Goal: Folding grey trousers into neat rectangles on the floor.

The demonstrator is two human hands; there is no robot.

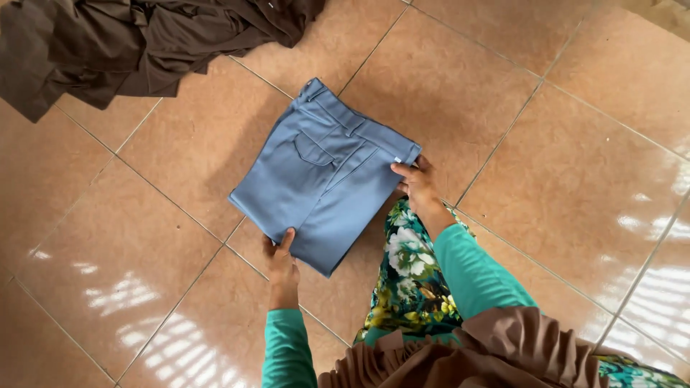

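Folded blue trousers [323,179] lie flat on the tiled floor [560,172], between my grips. Left hand [282,262] pinches the near folded edge; right hand [417,183] pinches the waistband corner. Judged soft, light, floppy: best held at both edges so the folds keep.

Brown clothes [136,43] lie heaped at the top left on the tan tile floor [575,179]; grout lines cross it diagonally; window light glints on the tiles at lower left and right; my floral skirt [410,280] covers my knee.
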